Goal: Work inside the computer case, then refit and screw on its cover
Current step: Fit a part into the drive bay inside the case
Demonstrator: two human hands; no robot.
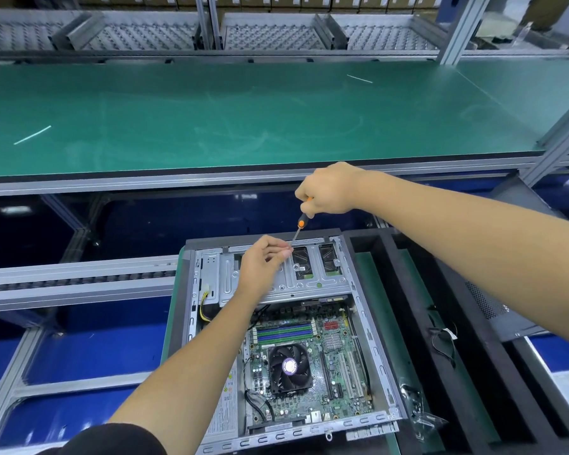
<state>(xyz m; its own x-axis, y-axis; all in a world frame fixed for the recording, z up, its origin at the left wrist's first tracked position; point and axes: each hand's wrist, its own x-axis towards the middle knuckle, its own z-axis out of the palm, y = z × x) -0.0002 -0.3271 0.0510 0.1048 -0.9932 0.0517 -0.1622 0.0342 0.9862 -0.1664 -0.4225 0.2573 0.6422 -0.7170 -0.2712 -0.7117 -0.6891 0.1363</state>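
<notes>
A long desk with a smooth green mat runs across the view, scuffed with pale swirls; two thin white strips lie on it, one at the left and one far right. Behind it, grey perforated metal trays sit in an aluminium frame, with a row of cardboard boxes above. Below the desk's front edge are aluminium rails over glossy blue panels.

The case lies open on its side near the bottom centre, its cover off. Inside are a green board with a black round fan, long memory slots and a bare-metal drive cage at the far end. To the right, black foam with long green-floored slots touches the case; black cables and a clear bag lie on it. A dark perforated panel leans beyond it, partly hidden by the right forearm.

The right hand has its grip curled round the orange-and-black handle of a screwdriver, shaft slanting down to the cage's far edge. The left hand hovers over the cage, its grip pinching at the screwdriver tip; whatever it pinches is too small to tell.
</notes>
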